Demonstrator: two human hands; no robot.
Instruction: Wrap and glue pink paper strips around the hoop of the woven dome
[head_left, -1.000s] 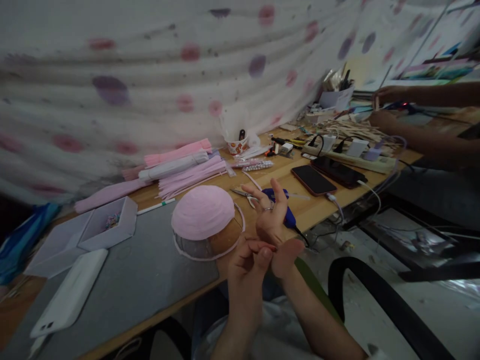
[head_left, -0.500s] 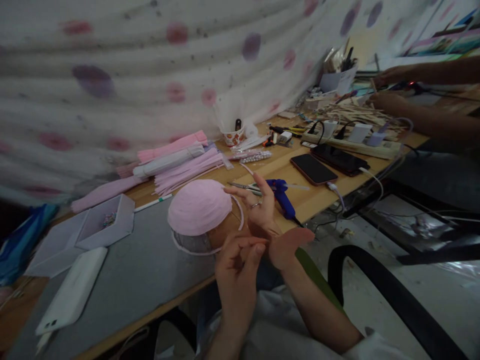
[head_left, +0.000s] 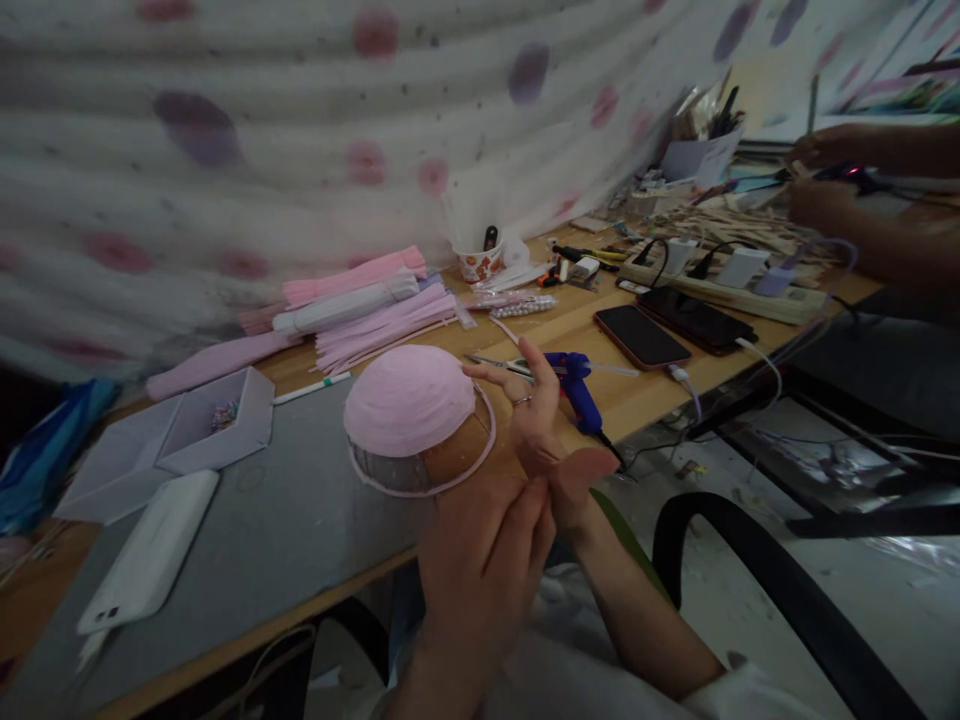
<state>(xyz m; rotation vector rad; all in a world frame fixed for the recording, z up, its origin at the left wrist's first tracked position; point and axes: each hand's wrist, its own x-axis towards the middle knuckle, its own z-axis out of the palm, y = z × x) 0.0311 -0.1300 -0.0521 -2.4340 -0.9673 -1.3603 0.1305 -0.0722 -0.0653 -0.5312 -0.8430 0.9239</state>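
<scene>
A pale pink dome [head_left: 409,400] stands tilted on a thin pink-wrapped ring [head_left: 435,492], above the grey mat's right edge. My left hand [head_left: 484,560] is closed in a pinch at the left end of a salmon-pink petal-shaped piece [head_left: 591,464]. The piece lies against the heel of my right hand [head_left: 534,410], which is palm up with its fingers stretched apart and a ring on one. Its fingertips are just right of the dome. Scissors [head_left: 499,364] and a blue glue gun [head_left: 579,392] lie beyond that hand.
Pink and white strip bundles [head_left: 382,330] lie behind the dome. A divided plastic box [head_left: 217,425] and a white phone [head_left: 150,555] are on the left. Dark phones [head_left: 642,336] and a power strip [head_left: 720,285] are on the right, near another person's hands [head_left: 817,180].
The view has shifted slightly. My left hand has turned so its back faces up, its fingers now nearer my right wrist. The petal-shaped piece is tilted a little differently.
</scene>
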